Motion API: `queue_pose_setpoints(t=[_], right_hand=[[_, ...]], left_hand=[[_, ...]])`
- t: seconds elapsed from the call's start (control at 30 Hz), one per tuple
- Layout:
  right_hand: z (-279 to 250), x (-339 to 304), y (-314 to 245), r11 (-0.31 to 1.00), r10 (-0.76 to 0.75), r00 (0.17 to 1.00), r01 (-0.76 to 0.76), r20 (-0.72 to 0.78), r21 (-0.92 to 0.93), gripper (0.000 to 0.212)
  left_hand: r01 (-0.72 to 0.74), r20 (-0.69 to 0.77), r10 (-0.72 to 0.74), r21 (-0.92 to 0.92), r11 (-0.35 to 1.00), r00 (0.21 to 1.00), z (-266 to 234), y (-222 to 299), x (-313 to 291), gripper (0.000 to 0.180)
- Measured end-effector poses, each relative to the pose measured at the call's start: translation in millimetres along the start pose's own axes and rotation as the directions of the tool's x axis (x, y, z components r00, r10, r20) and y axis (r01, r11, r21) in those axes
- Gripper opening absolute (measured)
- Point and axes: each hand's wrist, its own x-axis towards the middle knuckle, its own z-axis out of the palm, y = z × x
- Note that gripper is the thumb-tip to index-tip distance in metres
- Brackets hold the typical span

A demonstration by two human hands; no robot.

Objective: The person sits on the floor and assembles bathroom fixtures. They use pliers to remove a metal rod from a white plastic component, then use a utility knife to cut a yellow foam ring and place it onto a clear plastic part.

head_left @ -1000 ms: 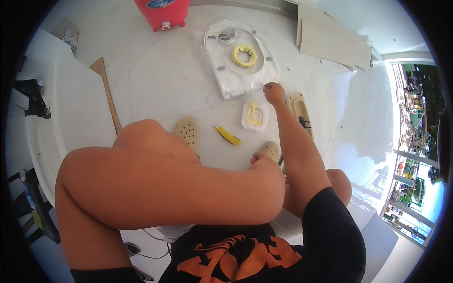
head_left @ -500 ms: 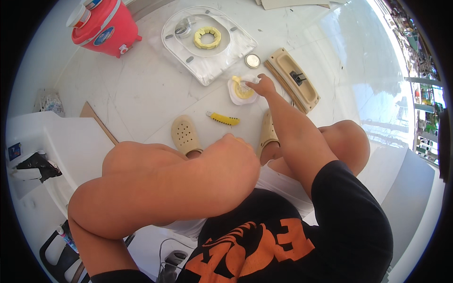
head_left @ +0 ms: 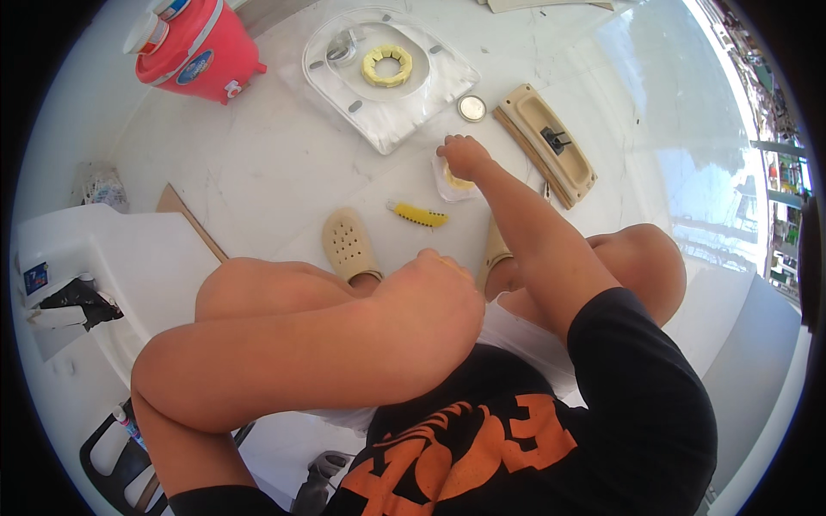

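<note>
My right hand (head_left: 466,157) reaches down to a clear plastic wrapping or tub (head_left: 454,182) with yellow, waxy material in it. Its fingers are bent together, and whatever they pinch is hidden under the hand. My left hand (head_left: 443,288) is curled closed between my knees, its forearm lying across my lap. A little yellow shows at its fingers, but I cannot make out what it holds. On the floor between my feet lies a yellow utility knife (head_left: 418,214). Farther off, a thick pale-yellow ring (head_left: 387,66) sits on a white toilet seat (head_left: 379,129) in clear plastic.
A round metal lid (head_left: 471,107) lies right of the seat. Beside it is a long beige trough-like piece (head_left: 551,142) with a black fitting. A red drink cooler (head_left: 202,60) stands far left. Beige clogs (head_left: 350,245) are on my feet; a white fixture (head_left: 95,258) stands left.
My right hand has moved slightly left and now covers much of the yellow material; its fingers have curled in. My left hand stays closed. The whole view has shifted slightly.
</note>
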Motion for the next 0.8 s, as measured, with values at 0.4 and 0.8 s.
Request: queue_pose_setpoints(t=[0.4, 0.8], right_hand=[[-40, 0, 52, 0.906, 0.423, 0.826, -0.392, -0.372, 0.159, 0.036], [15, 7, -66, 0.915, -0.166, 0.971, 0.086, 0.172, 0.395, 0.031]], left_hand=[[0.21, -0.07, -0.227, -0.189, 0.959, 0.971, -23, -31, -23, 0.041], [0.432, -0.515, -0.565, -0.364, 0.825, 0.645, -40, -64, -21, 0.057]])
